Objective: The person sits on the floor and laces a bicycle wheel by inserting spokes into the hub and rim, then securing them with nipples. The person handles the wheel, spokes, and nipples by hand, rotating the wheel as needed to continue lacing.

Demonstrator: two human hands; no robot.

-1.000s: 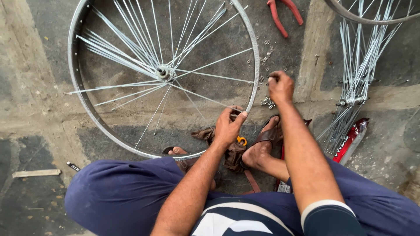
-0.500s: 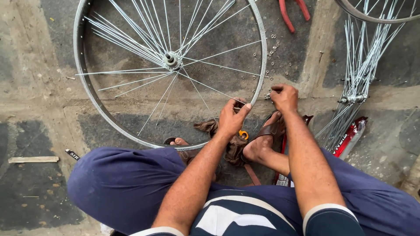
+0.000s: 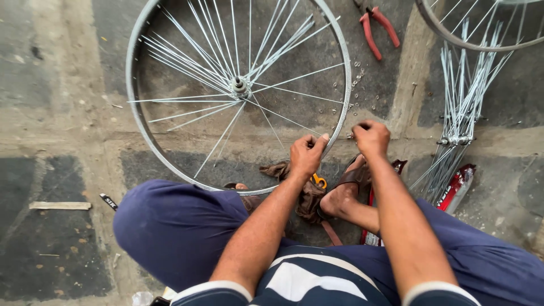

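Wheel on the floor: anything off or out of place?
Yes. The wheel is only part-laced: its spokes bunch to the upper left, leaving wide gaps at the lower rim. Small metal bits lie scattered beside the rim, near the red pliers.

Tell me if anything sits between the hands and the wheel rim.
Nothing visible does. The left hand is at the wheel rim on its near right side, and the right hand is closed just outside it. The pliers lie farther off.
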